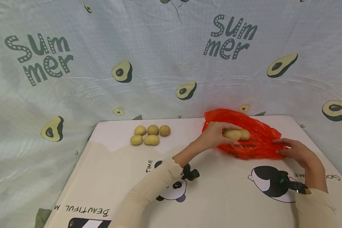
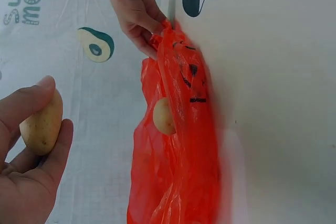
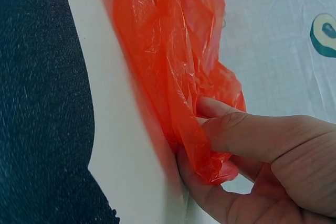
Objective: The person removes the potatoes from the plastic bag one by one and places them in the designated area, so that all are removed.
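Note:
My left hand [image 1: 213,135] pinches a potato [image 2: 44,124] between thumb and fingers, up over the red plastic bag [image 1: 263,142]. A second potato [image 2: 164,116] sits in a fold of the bag, partly covered by the red plastic in the left wrist view. From the head it shows just right of the held one. At the bag's right end, my right hand [image 1: 297,152] grips the gathered plastic [image 3: 202,150] between thumb and fingers. The bag lies crumpled on its side, with dark printing on its near face.
Several loose potatoes [image 1: 151,140] lie in two short rows at the back left of the white table [image 1: 216,196]. Behind the table hangs a patterned curtain [image 1: 159,63]. Panda drawings and lettering mark the table's surface.

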Available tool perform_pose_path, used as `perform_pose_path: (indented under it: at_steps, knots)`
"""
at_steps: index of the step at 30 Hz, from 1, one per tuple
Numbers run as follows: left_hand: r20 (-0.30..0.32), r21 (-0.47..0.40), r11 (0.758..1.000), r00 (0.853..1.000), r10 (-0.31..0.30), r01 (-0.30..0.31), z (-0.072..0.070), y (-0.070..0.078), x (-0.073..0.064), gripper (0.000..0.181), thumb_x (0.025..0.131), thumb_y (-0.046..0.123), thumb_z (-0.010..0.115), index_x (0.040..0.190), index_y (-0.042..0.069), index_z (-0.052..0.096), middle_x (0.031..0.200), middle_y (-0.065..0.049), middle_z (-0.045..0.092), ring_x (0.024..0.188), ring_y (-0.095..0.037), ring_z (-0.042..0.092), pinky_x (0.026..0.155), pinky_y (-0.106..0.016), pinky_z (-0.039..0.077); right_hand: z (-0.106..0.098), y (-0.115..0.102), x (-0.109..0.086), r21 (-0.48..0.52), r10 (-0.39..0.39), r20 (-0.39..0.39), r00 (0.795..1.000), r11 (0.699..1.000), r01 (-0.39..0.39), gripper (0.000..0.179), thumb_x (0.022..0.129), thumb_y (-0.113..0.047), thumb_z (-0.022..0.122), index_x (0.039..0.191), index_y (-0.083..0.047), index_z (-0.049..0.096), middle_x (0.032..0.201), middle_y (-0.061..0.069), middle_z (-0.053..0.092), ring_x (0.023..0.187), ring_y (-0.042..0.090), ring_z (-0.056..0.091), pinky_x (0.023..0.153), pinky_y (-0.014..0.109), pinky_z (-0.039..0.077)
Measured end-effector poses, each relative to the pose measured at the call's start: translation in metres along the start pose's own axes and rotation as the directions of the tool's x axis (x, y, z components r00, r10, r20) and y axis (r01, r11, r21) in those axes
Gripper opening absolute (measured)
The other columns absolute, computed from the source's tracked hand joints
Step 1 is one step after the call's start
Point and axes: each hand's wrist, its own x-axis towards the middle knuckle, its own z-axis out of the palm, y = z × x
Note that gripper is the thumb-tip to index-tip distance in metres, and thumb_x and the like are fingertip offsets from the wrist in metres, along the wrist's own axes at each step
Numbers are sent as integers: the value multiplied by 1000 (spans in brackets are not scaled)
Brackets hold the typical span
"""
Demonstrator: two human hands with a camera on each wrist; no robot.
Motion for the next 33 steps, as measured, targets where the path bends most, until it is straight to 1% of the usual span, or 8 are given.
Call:
perform_pose_path:
  at_steps: [6, 8, 11, 17, 23, 27, 33]
  knots:
    - [-28, 60, 998, 999, 16, -14, -7, 0, -9, 44, 85, 21, 84, 128, 18, 73, 119, 6, 73, 104, -1, 55, 82, -10, 47, 1, -1, 1, -9, 1, -5, 1000, 1000, -1, 61, 97, -5, 62, 148, 13, 35, 147, 44, 25, 129, 62, 27, 94, 58, 54]
    - [-40, 65, 998, 999, 20, -17, -11, -1, -12, 44, 85, 21, 85, 127, 17, 73, 118, 5, 74, 104, -3, 56, 83, -11, 47, 0, -2, 1, -11, 6, -4, 1000, 1000, -6, 61, 97, -6, 62, 148, 12, 34, 148, 44, 24, 129, 62, 27, 95, 58, 53]
    - [-52, 71, 998, 999, 6, -3, -16, -3, -16, 46, 84, 22, 86, 127, 17, 73, 117, 5, 74, 100, -4, 57, 81, -12, 48, 0, -3, 0, -13, 8, -4, 1000, 1000, -8, 61, 97, -7, 62, 148, 12, 34, 148, 44, 24, 129, 62, 26, 96, 60, 52]
    - [-74, 110, 994, 997, -22, 30, -24, -9, -24, 49, 82, 28, 87, 128, 17, 73, 113, 6, 74, 95, -4, 57, 77, -13, 48, 0, -3, -2, -4, -6, -2, 1000, 1000, 6, 62, 97, -8, 63, 148, 13, 34, 147, 45, 24, 129, 62, 27, 96, 59, 52]
    - [-90, 106, 994, 996, -27, 37, -32, -14, -32, 47, 82, 27, 87, 126, 18, 74, 108, 5, 73, 92, -7, 58, 76, -16, 48, 0, 0, -1, -4, -7, 1, 1000, 1000, 7, 61, 96, -6, 62, 148, 13, 34, 147, 45, 24, 129, 63, 27, 94, 57, 54]
    - [-92, 102, 994, 995, -37, 46, -38, -18, -36, 46, 84, 24, 86, 127, 18, 73, 108, 5, 73, 93, -8, 58, 77, -16, 49, 0, 1, 0, -7, -8, -2, 1000, 1000, 8, 61, 97, -6, 62, 147, 13, 35, 147, 45, 25, 128, 63, 27, 94, 57, 54]
    - [-107, 106, 994, 994, -28, 40, -45, -26, -43, 44, 83, 20, 86, 126, 15, 73, 108, 1, 72, 91, -11, 59, 77, -18, 50, 0, 1, 1, 3, -11, 2, 1000, 1000, 11, 60, 96, -5, 62, 147, 13, 35, 147, 45, 25, 129, 63, 26, 92, 55, 56]
